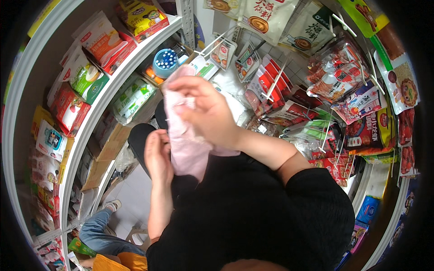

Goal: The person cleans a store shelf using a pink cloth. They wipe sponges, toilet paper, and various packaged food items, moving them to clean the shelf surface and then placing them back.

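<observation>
A pink ribbed cloth (190,157) hangs in front of my black shirt, partly folded over. My right hand (215,115) grips its upper part, with the thumb and fingers on the fabric; this hand is slightly blurred. At the cloth's left edge, my left hand (158,157) has its fingers curled around the border, and some fingertips are hidden behind it. Beyond the cloth's top stands a light-blue round container (165,62) filled with white-tipped items. My knee in black trousers (139,135) shows behind my left hand.
White shelving (98,98) with packaged foods curves along the left. Hooks on the right carry hanging seasoning packets (266,81) and other bags. A packaged bundle (134,98) sits on a lower shelf above cardboard boxes (108,142). At lower left is another person's jeans-clad leg (101,233).
</observation>
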A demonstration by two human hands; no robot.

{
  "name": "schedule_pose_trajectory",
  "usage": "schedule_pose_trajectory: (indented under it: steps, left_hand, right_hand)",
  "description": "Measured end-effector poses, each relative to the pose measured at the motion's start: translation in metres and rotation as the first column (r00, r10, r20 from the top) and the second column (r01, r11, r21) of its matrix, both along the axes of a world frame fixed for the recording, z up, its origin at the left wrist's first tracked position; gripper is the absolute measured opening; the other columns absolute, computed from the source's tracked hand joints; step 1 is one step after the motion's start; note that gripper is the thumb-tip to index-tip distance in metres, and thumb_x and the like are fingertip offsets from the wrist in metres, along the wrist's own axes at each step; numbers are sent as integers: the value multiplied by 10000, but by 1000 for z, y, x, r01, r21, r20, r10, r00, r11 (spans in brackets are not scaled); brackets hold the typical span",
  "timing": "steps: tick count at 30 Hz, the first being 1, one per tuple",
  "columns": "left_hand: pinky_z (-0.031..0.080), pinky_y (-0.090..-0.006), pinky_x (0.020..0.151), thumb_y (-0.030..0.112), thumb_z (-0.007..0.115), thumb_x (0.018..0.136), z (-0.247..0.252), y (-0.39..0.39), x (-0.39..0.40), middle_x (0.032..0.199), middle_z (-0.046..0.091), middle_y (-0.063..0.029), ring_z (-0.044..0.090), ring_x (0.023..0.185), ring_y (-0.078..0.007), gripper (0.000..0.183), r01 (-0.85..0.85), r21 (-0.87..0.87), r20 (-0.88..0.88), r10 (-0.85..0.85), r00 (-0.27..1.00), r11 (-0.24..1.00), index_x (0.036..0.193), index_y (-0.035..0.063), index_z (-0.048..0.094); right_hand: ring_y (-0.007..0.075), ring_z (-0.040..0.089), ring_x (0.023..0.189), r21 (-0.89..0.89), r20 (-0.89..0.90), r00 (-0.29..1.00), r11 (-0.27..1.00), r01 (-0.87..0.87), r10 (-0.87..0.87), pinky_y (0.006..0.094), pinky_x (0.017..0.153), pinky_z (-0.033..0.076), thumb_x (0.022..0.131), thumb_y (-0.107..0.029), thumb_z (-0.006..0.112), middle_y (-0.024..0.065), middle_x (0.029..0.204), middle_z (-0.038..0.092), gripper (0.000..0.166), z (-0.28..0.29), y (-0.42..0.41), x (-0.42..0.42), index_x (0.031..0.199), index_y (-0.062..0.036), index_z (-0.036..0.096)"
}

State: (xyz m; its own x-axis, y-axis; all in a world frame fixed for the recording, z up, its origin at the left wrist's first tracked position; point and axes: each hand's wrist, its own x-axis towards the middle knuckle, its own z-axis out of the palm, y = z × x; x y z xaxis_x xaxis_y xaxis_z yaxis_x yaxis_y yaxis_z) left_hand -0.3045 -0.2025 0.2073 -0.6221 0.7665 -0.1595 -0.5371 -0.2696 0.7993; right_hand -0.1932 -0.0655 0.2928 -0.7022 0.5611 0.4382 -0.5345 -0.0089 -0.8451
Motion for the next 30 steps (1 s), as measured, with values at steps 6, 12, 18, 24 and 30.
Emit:
schedule_pose_trajectory:
  steps: [6, 12, 18, 24, 30]
  left_hand:
    - [464, -406, 920, 307, 542, 948, -51, 5, 21, 1140, 589, -85, 565, 1057, -249, 309, 27, 425, 592, -300, 748, 905, 1197, 124, 547]
    - [458, -400, 928, 304, 538, 951, -52, 22, -6, 1145, 582, -88, 559, 1063, -249, 315, -42, 349, 483, -141, 864, 936, 1205, 117, 535]
    - [452, -394, 936, 301, 533, 955, -54, 23, -9, 1150, 574, -90, 552, 1069, -249, 321, -47, 275, 461, -88, 883, 960, 1213, 110, 522]
    - [445, -388, 945, 298, 529, 959, -55, 26, -12, 1155, 567, -93, 546, 1075, -249, 327, -47, 220, 446, -58, 893, 974, 1221, 103, 509]
    - [439, -383, 953, 295, 525, 962, -60, 34, -21, 1160, 559, -95, 540, 1080, -249, 334, -51, 222, 416, -47, 908, 974, 1229, 96, 496]
  right_hand:
    - [146, 633, 956, 255, 311, 896, 881, -399, 315, 289, 806, 515, 867, -54, 606, 112, 1039, 656, 309, -4, -33, -36, 1173, -19, 599]
    - [121, 610, 925, 204, 256, 919, 946, 252, -300, 247, 782, 499, 902, -56, 591, 51, 1034, 664, 198, -103, 81, 5, 1092, -32, 642]
    - [236, 500, 1162, 309, 453, 321, 485, 819, -831, 351, 897, 469, 753, -101, 761, 186, 1300, 462, 783, -246, 205, -7, 1383, 4, 309]
    - [295, 415, 1257, 224, 322, 231, 311, 924, -918, 352, 1048, 330, 687, -99, 807, 220, 1327, 432, 841, -257, 244, -30, 1355, 55, 320]
    - [218, 539, 1040, 426, 361, -47, 119, 897, -932, 339, 914, 423, 699, -98, 800, 162, 1134, 547, 613, -270, 233, -27, 1220, 26, 501]
